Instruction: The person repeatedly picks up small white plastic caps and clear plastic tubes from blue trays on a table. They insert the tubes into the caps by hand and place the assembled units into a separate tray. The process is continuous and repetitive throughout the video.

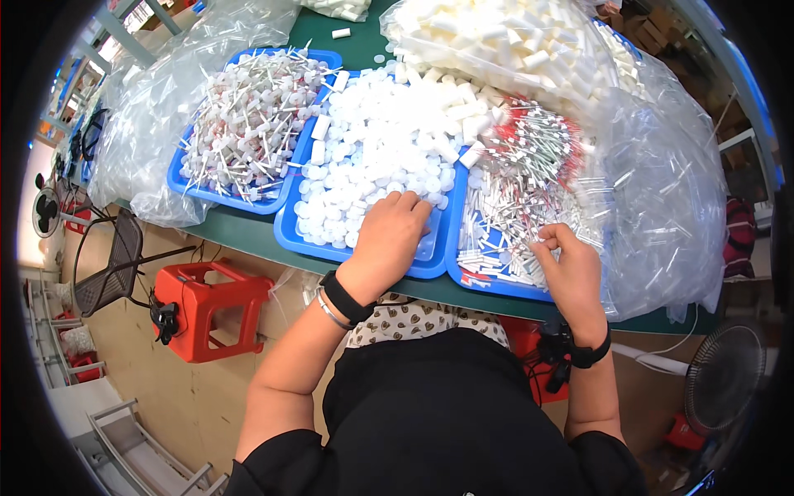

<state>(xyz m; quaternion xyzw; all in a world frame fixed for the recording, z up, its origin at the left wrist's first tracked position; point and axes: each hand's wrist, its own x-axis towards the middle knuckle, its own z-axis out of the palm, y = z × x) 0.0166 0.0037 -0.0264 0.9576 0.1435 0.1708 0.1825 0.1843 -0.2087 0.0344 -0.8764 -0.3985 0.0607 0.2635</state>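
Note:
My left hand (392, 233) reaches over the middle blue tray (287, 237), its bent fingertips down at the heap of small, round, whitish translucent pieces (329, 208). What those fingers hold, if anything, is hidden. Above the right blue tray (514, 289), my right hand (571, 269) has its thumb and forefinger pinched together. Anything between them is too small to make out. Thin white stick-like parts (496, 217) fill that tray around the fingertips. Behind them lies a bundle of similar parts with red ends or wires (538, 140).
A left blue tray (227, 202) holds a heap of assembled whitish pieces with sticks (248, 116). White cylinders fill a clear bag (513, 41) at the back. Large plastic bags (662, 198) flank the trays on the green table (252, 237). A red stool (207, 306) and a fan (726, 376) stand below.

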